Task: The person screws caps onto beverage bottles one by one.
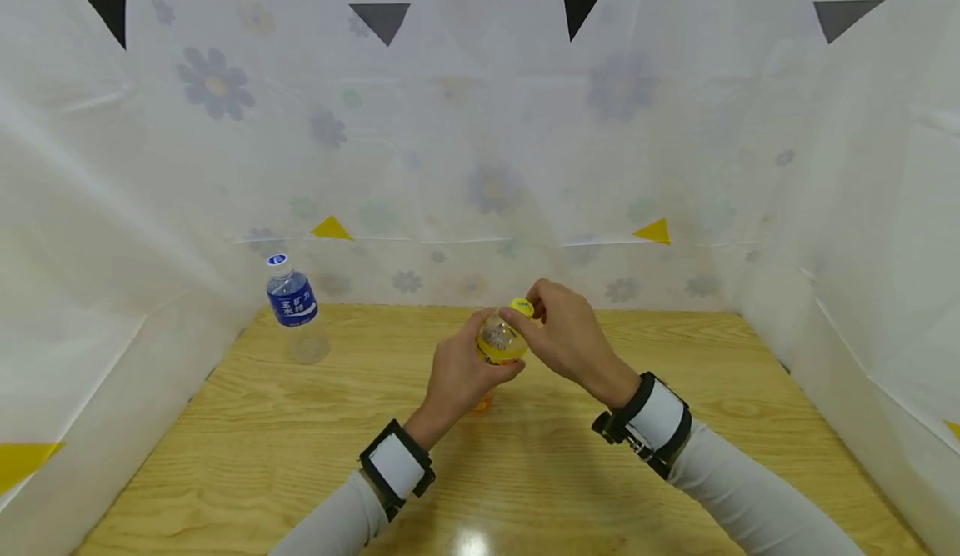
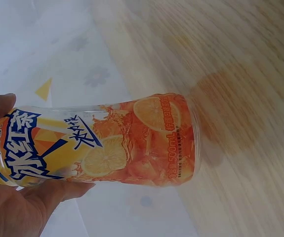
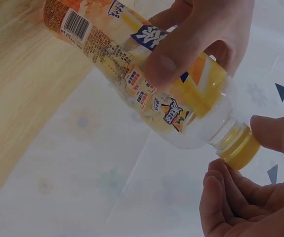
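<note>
A clear plastic drink bottle (image 2: 127, 143) with a yellow and orange lemon-tea label stands upright over the middle of the table. My left hand (image 1: 463, 364) grips it round its upper body, thumb on one side and fingers on the other. At its neck is a yellow cap (image 3: 240, 147), which my right hand (image 1: 567, 333) pinches between thumb and fingers. In the left wrist view the bottle's base is close over the wood. No liquid shows inside it.
A second clear bottle (image 1: 292, 299) with a blue label and a blue-and-white cap stands at the table's back left. The wooden table (image 1: 300, 456) is bounded by white flower-print sheeting (image 1: 480, 122) at the back and sides.
</note>
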Demonstrator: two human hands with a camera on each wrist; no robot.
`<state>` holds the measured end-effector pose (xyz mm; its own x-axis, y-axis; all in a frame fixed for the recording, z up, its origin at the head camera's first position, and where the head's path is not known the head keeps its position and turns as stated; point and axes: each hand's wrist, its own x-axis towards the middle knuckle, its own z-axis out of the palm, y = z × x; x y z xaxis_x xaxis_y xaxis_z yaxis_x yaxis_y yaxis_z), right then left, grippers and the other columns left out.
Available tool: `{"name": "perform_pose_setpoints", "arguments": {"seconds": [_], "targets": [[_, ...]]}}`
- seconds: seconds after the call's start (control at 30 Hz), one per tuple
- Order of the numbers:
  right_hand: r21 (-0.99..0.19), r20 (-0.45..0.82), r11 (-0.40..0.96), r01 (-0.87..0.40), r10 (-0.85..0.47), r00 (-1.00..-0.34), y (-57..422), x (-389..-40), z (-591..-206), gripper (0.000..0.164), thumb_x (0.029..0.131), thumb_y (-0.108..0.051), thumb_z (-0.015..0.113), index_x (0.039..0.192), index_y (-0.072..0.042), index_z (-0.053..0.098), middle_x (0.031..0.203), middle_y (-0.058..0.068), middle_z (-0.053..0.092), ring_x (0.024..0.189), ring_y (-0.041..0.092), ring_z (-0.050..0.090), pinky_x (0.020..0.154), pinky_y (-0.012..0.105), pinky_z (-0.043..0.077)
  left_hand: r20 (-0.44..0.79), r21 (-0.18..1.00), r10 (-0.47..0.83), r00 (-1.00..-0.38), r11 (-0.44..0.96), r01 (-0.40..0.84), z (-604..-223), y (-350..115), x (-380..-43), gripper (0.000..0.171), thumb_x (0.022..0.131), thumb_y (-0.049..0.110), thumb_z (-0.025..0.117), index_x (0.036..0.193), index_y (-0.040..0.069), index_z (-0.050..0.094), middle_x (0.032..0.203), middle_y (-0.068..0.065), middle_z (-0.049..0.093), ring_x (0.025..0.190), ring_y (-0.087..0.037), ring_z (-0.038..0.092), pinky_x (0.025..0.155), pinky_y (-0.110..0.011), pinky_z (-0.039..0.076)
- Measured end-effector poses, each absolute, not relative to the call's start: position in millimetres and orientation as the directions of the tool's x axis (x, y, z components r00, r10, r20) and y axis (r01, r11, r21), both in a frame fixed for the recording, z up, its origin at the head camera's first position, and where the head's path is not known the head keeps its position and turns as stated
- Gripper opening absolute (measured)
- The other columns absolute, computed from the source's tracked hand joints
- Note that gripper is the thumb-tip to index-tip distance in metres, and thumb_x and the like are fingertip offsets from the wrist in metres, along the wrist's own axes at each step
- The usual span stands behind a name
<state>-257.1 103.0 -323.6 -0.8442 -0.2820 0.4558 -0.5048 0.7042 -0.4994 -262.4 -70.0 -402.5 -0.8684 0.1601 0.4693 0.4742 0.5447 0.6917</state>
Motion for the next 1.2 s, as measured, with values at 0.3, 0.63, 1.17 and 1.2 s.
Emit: {"name": "perform_pose_setpoints", "arguments": {"seconds": [0.3, 0.63, 1.17, 1.2], "targets": [[-0.492, 0.457, 0.714, -0.497, -0.274, -0.846, 103.9, -258.8, -325.1, 0.028, 0.096, -0.037, 0.071, 0.093, -0.010, 0.062, 0.086, 0.003, 0.062, 0.076, 0.017, 0.058, 0.066, 0.033, 0.048, 0.472, 0.687, 0.162, -0.866, 0.548, 0.477, -402.4, -69.6, -263.0, 0.070, 0.078, 0.032, 0.089, 0.139, 0.016, 0.056, 0.105, -0.008, 0.074, 0.083, -0.017, 0.072, 0.065, -0.024, 0.056], [-0.513, 0.345, 0.745, -0.426, -0.275, -0.897, 105.9, -256.6, -322.8, 0.068, 0.092, -0.054, 0.070, 0.136, -0.005, 0.054, 0.110, 0.014, 0.067, 0.094, 0.027, 0.066, 0.074, 0.041, 0.055, 0.478, 0.678, 0.166, -0.862, 0.554, 0.483, -403.1, -69.1, -263.5, 0.070, 0.079, 0.030, 0.088, 0.139, 0.017, 0.056, 0.107, -0.007, 0.074, 0.086, -0.018, 0.073, 0.068, -0.026, 0.058], [-0.456, 0.430, 0.665, -0.592, -0.417, -0.800, 108.1, -249.1, -317.2, 0.043, 0.093, 0.008, 0.062, 0.134, -0.006, 0.063, 0.135, 0.015, 0.064, 0.118, 0.037, 0.061, 0.093, 0.052, 0.054, 0.474, 0.683, 0.172, -0.864, 0.547, 0.484, -402.6, -68.9, -261.7, 0.071, 0.079, 0.031, 0.088, 0.140, 0.016, 0.054, 0.105, -0.007, 0.075, 0.083, -0.017, 0.072, 0.065, -0.025, 0.056], [-0.457, 0.434, 0.664, -0.592, -0.414, -0.800, 107.5, -249.0, -317.6, 0.042, 0.093, 0.010, 0.061, 0.132, -0.005, 0.064, 0.134, 0.015, 0.064, 0.118, 0.037, 0.061, 0.092, 0.052, 0.055, 0.473, 0.684, 0.173, -0.864, 0.546, 0.484, -402.6, -68.9, -261.7, 0.071, 0.079, 0.031, 0.088, 0.140, 0.016, 0.054, 0.105, -0.007, 0.075, 0.083, -0.017, 0.072, 0.065, -0.025, 0.055]]}}
